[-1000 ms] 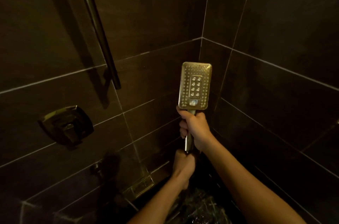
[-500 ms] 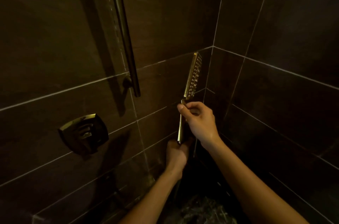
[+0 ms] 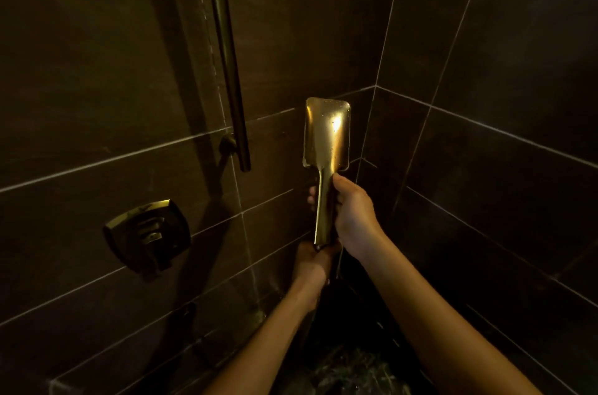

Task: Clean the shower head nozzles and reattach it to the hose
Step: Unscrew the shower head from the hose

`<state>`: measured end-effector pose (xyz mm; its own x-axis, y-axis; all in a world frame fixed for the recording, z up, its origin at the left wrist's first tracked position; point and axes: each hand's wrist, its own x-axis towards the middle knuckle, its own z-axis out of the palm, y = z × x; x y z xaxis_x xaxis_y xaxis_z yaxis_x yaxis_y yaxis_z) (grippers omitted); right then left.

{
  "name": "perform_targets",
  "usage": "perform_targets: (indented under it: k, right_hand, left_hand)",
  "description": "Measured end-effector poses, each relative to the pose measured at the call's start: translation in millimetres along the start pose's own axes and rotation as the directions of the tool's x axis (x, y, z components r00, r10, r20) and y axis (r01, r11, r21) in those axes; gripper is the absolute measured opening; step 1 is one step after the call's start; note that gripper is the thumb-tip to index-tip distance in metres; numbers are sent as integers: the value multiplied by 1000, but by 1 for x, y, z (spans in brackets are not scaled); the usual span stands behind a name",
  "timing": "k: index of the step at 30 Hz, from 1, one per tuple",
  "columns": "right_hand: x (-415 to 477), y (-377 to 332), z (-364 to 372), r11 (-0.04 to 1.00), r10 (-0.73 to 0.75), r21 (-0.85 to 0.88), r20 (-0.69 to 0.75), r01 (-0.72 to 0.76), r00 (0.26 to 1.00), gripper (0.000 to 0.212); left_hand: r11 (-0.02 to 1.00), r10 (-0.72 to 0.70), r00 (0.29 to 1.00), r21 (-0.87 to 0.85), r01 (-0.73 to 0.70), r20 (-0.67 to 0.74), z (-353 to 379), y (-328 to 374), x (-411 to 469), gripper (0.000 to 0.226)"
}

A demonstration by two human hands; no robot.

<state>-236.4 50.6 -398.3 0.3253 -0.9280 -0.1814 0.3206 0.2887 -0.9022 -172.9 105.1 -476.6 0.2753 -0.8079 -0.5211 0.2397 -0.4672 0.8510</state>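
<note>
A brass-coloured rectangular shower head (image 3: 326,135) stands upright in the corner of a dark tiled shower. Its smooth, wet back faces me and the nozzle side is turned away. My right hand (image 3: 351,216) is wrapped around its handle from the right. My left hand (image 3: 312,260) is closed right under the bottom end of the handle, where the hose joins. The hose itself is hidden inside that hand and in the darkness below.
A vertical metal rail (image 3: 226,58) with a wall bracket runs down the left wall. A square valve handle (image 3: 147,234) sits lower on the same wall. The tiled corner (image 3: 375,87) is just behind the shower head. The floor below is dark and wet.
The shower head has turned about its handle: nozzle face toward me one second ago, edge-on half a second ago, back toward me now. My right hand shifted its grip; the left stayed at the base.
</note>
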Motion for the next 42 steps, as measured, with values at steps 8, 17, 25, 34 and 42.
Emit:
perform_targets:
  k: [8,17,25,34,42]
  right_hand:
    - [-2,0,0,881,-229,-413,56,231,972,22]
    - [-3,-7,-8,828,-323,-449,105,335,940,22]
    - [4,-17,-18,931,-206,-269,177,248,963,23]
    - [-2,-26,-13,971,-136,-169,195,169,971,27]
    - [-4,-21,-12,775,-438,-467,87,425,895,28]
  left_hand:
    - [994,-98,995,-47,97,-1,6,4,1,54]
    - [999,3,999,-46,-4,-39,9,8,5,32]
    - [995,90,996,-31,-91,-25,7,12,6,42]
    - [996,89,994,-13,-90,-59,10,23,4,35]
    - [996,79,991,-36,-84,-108,14,29,4,62]
